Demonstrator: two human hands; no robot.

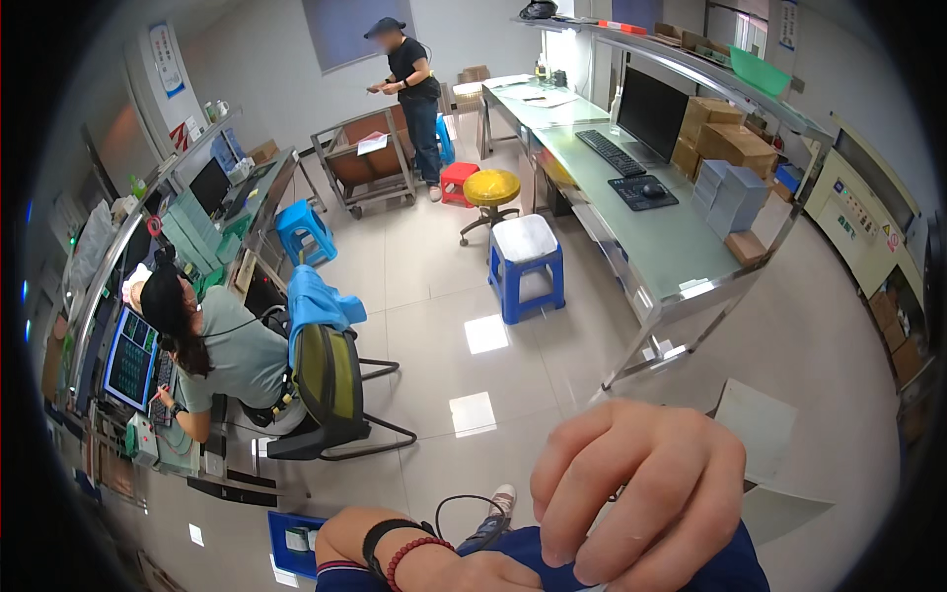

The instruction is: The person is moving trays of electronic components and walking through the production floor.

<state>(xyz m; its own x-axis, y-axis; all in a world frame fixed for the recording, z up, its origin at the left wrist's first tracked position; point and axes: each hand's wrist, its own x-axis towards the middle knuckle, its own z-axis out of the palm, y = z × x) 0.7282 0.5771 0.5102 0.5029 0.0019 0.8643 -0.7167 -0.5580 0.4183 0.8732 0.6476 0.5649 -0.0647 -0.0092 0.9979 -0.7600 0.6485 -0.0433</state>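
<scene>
Right hand (636,493) fills the lower middle-right of the frame, really close to the camera, fingers curled down and bunched narrow. There's a thin dark cable (464,508) looping just left of it, and a bit of something thin pokes out by the fingertips, but I honestly can't tell if the hand is pinching it or just resting on the dark blue fabric (735,567) underneath.

Left hand (473,572) is at the bottom edge, lower middle, mostly cut off, so no idea if it's open or closed. Its wrist has a black band (380,541) and a red bead bracelet (414,553) side by side. A sneaker (501,503) shows on the tile floor just above it.

Rest of the room: at the left, a person in a grey shirt (242,360) sits on a chair with a yellow-green back (326,380), facing a monitor (131,357). A blue cloth (316,306) is draped over the chair top. Upper middle, another person (414,94) stands beside a metal cart (365,158). A blue stool with a white top (528,266) and a yellow round stool (491,187) stand in the centre, next to a long glass-topped bench (651,247) on the right carrying a keyboard (612,153) and cardboard boxes (725,138).
</scene>
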